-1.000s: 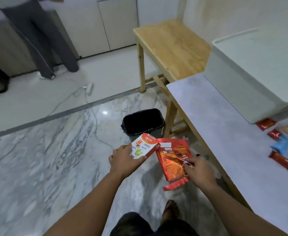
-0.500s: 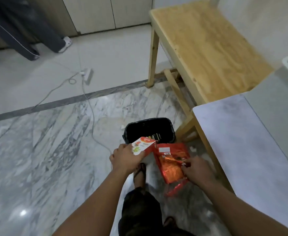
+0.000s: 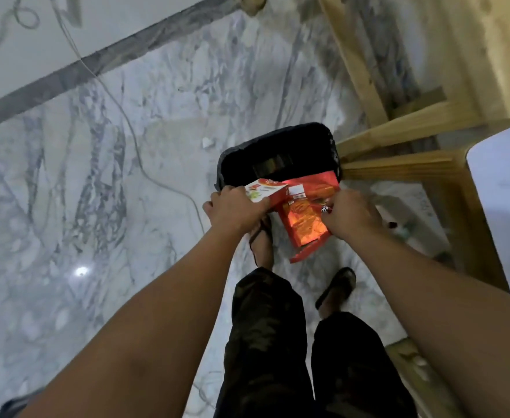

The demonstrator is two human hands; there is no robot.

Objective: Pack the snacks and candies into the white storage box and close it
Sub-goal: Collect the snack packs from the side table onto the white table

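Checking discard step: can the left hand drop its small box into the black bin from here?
Probably yes. The left hand holds the small box at the black bin rim; the opening beyond looks unobstructed.

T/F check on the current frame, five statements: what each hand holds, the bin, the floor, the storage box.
1. The left hand holds a small carton. True.
2. The right hand is empty. False: it grips an orange-red wrapper.
3. The black bin stands on the wooden table. False: it stands on the marble floor beside the table's legs.
4. A cable lies on the floor. True.
5. The white storage box is in view, open. False: it is not in view.
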